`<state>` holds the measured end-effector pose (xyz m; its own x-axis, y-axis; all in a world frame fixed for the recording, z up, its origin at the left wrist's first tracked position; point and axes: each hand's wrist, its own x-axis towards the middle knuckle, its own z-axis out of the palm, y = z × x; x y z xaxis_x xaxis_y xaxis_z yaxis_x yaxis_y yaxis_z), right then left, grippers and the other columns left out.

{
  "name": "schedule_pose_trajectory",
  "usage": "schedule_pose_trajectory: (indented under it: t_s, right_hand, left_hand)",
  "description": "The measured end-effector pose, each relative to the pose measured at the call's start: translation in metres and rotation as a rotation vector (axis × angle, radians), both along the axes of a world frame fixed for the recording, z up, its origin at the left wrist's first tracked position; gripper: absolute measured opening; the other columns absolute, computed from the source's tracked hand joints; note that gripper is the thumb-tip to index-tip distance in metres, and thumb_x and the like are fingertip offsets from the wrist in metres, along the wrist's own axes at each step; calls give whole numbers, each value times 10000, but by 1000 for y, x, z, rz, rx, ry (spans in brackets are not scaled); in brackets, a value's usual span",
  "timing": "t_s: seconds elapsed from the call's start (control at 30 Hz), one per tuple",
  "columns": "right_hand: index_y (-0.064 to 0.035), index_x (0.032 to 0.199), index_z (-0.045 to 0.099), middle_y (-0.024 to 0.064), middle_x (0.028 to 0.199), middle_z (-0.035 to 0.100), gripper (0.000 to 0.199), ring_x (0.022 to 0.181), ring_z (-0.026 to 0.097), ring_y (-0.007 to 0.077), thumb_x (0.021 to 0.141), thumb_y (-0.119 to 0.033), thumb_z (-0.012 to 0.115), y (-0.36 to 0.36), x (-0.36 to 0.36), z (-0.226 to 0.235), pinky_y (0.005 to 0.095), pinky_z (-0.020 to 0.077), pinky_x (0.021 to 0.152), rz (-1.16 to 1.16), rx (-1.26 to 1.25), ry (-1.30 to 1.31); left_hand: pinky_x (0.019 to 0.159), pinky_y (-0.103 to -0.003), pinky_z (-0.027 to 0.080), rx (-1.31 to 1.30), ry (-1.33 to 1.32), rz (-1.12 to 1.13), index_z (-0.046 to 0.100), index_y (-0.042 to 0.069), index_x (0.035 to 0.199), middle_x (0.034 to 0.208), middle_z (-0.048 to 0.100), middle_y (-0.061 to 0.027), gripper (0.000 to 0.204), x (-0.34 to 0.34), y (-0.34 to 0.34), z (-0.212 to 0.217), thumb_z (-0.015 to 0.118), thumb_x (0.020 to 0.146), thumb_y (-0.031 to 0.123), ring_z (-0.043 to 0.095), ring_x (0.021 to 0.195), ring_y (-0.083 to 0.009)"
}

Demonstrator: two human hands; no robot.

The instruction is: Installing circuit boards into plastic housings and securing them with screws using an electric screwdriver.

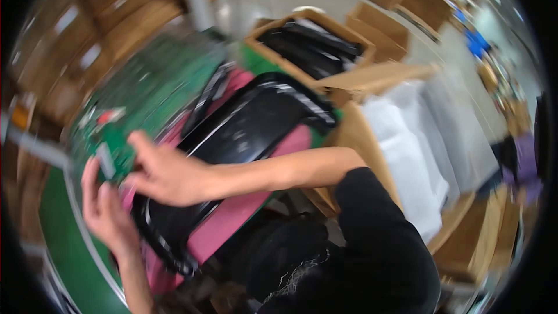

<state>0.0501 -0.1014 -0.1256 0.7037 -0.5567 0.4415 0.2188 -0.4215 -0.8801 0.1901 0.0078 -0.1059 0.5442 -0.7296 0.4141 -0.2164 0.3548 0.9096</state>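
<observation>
My left hand (110,218) is raised at the left, its fingers apart and pointing up beside a small bright green piece (121,150) with a whitish strip. My right hand (171,174) reaches across from the right, its thumb and forefinger around the right side of the piece. Motion blur hides what kind of piece it is and how firmly the fingers touch it. Beneath my right hand and forearm, a glossy black plastic frame-like panel (241,125) with raised curved ends lies on a pink sheet (224,229).
A green worktop (64,221) carries clear plastic film (157,70) and a small red-and-white item (107,116). Beyond stands a carton (253,40) of black parts (311,46). At right, an open carton (363,139) holds white foam sheets (401,151). Stacked brown boxes (139,23) line the far left.
</observation>
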Motion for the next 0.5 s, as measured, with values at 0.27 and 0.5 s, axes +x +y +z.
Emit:
schedule_pose_trajectory:
  t_s: [0.27, 0.5]
  right_hand:
    - [33, 1158, 454, 102, 692, 621, 258, 601, 566, 118, 945, -57, 569, 4, -16, 16, 305, 441, 535, 93, 138, 67]
    - [20, 1191, 538, 90, 636, 608, 258, 552, 541, 136, 944, -53, 548, -17, -36, 46, 294, 426, 538, 450, -97, 365]
  left_hand:
    - [1085, -404, 377, 91, -164, -225, 515, 2, 1332, 1471, 377, -140, 506, -3, 33, 7, 659, 849, 52, 392, 1370, -266]
    - [1120, -445, 351, 0, -660, -235, 342, 52, 1477, 1492, 402, -170, 940, 34, 28, -8, 840, 687, 167, 414, 1363, -338]
